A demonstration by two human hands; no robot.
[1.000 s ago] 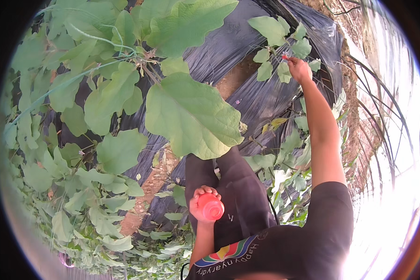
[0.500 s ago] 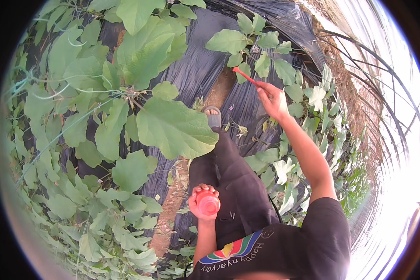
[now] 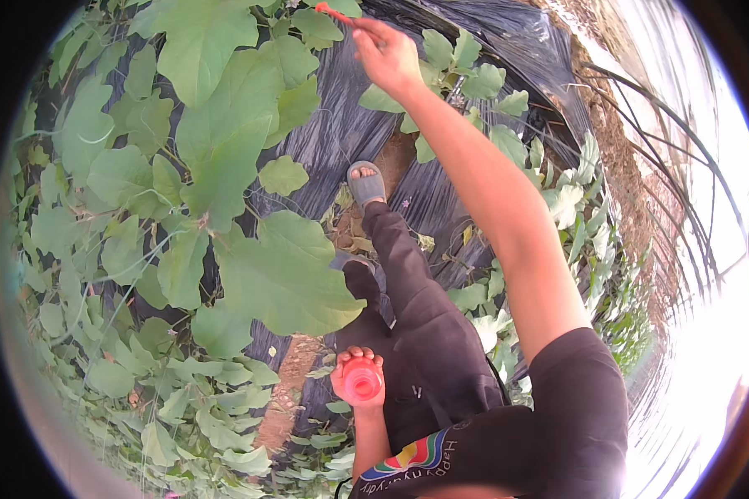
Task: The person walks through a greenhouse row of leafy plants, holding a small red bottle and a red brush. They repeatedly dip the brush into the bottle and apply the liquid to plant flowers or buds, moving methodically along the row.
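Note:
My left hand (image 3: 342, 384) is wrapped round a small red translucent bottle (image 3: 363, 381), held in front of my legs with its round mouth facing up. My right hand (image 3: 389, 60) reaches far forward, its fingers closed on a slim red stick (image 3: 334, 12) that has a slightly wider tip. That tip lies among the leaves of a broad-leaved eggplant (image 3: 204, 50) at the top of the view, close to a small purple flower (image 3: 293, 4). Whether the tip touches anything cannot be made out.
Leafy plants (image 3: 283, 270) crowd the left side, with pale green strings (image 3: 116, 303) running through them. Black plastic film (image 3: 329, 125) covers the beds beside a bare soil strip (image 3: 287, 391). More plants (image 3: 508, 150) and dark curved rods (image 3: 670, 104) stand right. My sandalled foot (image 3: 366, 179) is ahead.
My right hand has swung forward and left with the red stick, from the right-hand plant to the left one. The bottle stays in my left hand. My view and feet have shifted.

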